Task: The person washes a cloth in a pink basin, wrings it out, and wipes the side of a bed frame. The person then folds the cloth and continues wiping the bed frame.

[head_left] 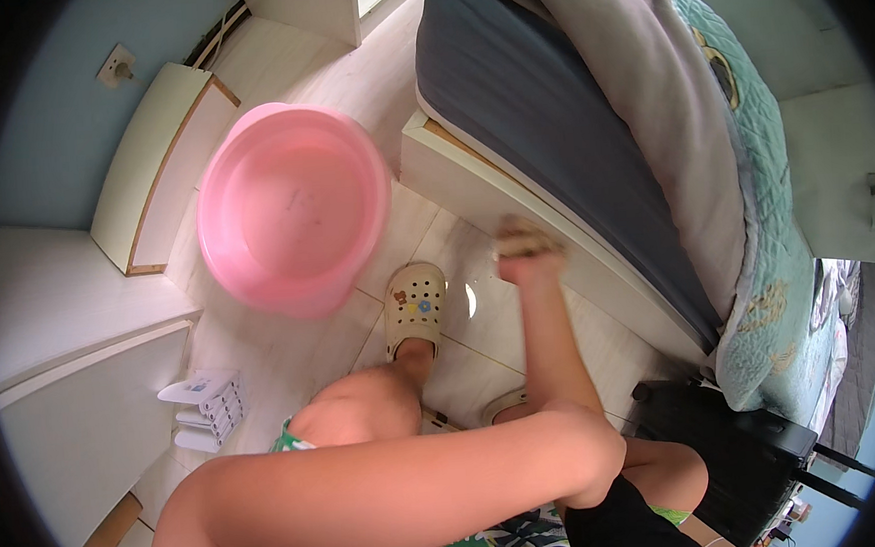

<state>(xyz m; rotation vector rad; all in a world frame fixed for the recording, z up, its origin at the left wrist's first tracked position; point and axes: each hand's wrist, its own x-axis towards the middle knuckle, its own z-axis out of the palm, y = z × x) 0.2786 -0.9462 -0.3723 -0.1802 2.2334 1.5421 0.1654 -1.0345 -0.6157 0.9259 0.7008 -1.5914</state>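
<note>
My right hand [530,249] is low over the floor tiles, beside the bed base. It is badly blurred. Something tan and dark shows at its fingers, but I cannot tell whether it holds a thing. My left arm crosses from the lower left; my left hand [595,452] seems to rest around the bent right arm, its fingers unclear. A round pink plastic basin [294,207] stands on the floor, left of the right hand, with a few dark specks at its bottom. A beige clog [415,301] with small charms is on one foot, between basin and hand.
A bed with a dark grey mattress [540,109] and teal quilt [771,253] fills the right side. A black suitcase [726,451] stands at the lower right. Left are white cabinets [86,295] and a small stack of white items [209,408]. A wall socket [117,66] holds a plug.
</note>
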